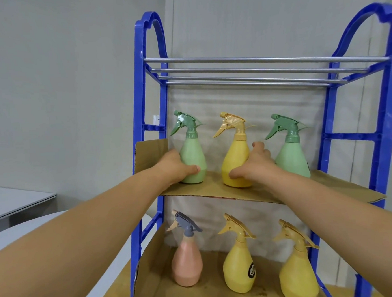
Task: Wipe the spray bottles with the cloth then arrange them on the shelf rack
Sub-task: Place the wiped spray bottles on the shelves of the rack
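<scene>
Both hands work the middle tier of the blue shelf rack (139,106). Our left hand (175,168) curls round the left green spray bottle (192,157) and our right hand (253,165) round the yellow spray bottle (236,162), apparently to space them on the cardboard liner (215,186). A second green spray bottle (292,156) stands beside them, and a pink spray bottle (187,263) stands on the tier below. We see no cloth.

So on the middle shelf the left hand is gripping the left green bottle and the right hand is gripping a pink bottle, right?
Not quite. In the head view the right hand grips the yellow bottle on the middle shelf, not a pink one; the only pink bottle stands on the lower shelf. The left hand does grip the left green bottle.
</scene>
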A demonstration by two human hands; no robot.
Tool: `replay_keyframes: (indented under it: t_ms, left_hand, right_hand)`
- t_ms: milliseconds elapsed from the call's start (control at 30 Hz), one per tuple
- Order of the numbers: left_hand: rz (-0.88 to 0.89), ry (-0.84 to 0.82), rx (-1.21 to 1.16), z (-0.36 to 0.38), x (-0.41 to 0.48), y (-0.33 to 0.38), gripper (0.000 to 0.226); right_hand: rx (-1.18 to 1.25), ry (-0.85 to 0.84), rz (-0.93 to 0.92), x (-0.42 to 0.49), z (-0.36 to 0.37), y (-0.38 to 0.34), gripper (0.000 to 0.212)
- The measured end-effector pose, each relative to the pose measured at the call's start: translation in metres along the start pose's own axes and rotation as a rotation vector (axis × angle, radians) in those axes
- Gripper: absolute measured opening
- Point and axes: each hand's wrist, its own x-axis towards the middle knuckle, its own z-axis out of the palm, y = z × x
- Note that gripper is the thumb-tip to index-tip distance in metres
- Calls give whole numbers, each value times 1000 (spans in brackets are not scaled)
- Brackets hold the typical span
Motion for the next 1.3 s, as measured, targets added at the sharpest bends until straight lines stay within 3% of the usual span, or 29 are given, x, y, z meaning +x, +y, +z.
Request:
replay_keyframes:
  t_ms: [433, 633, 867, 967, 1033, 1100, 1167, 1233, 1300]
  left_hand:
    - [3, 14, -6, 2, 4, -1, 62]
    - [10, 27, -4, 6, 5, -1, 60]
    - [-14, 47, 36, 6, 2, 3, 63]
    - [56, 210, 62, 7, -2, 10, 73]
    - [245, 427, 137, 10, -12, 21, 67]
    - [410, 470, 161, 20, -23, 39, 61]
    - [417, 337, 157, 34, -26, 55, 61]
    - [325, 163, 173, 50, -25, 67, 62]
    - [247, 55, 215, 63, -21, 74, 61]
  right_hand:
    - [8, 6, -36, 0, 2, 4, 91]
    - [1, 4, -8, 0, 0, 6, 73]
    - [-35, 7, -62, -8, -7, 11, 84]
    - [57, 202, -200, -16, -22, 24, 78]
    - [87, 478, -300, -22, -38, 36, 58]
    - [34, 672, -236, -20, -54, 46, 58]
    - [-26, 613, -27, -13, -63, 54, 81]
    - [-53, 410, 121, -7, -66, 60, 102]
    - [33, 232, 141, -2, -66, 68, 102]
